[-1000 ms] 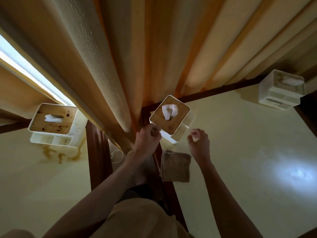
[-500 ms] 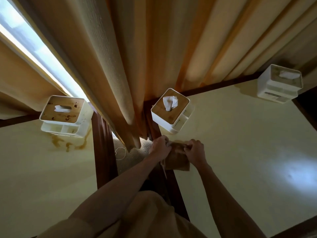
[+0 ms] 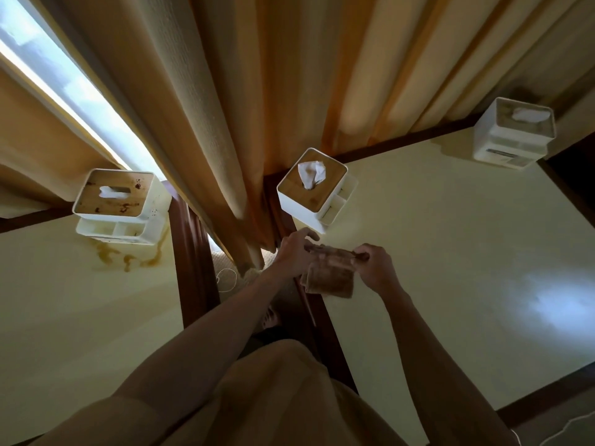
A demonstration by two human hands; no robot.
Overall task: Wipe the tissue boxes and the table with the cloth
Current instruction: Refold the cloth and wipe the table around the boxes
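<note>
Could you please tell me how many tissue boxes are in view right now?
3: a stained one on the left table, one at the right table's near-left corner above the cloth, one at its far right corner. Others may lie outside the frame.

Curtained room (image 3: 225, 91), tables (image 3: 450, 252), tissue boxes (image 3: 312, 185)
</note>
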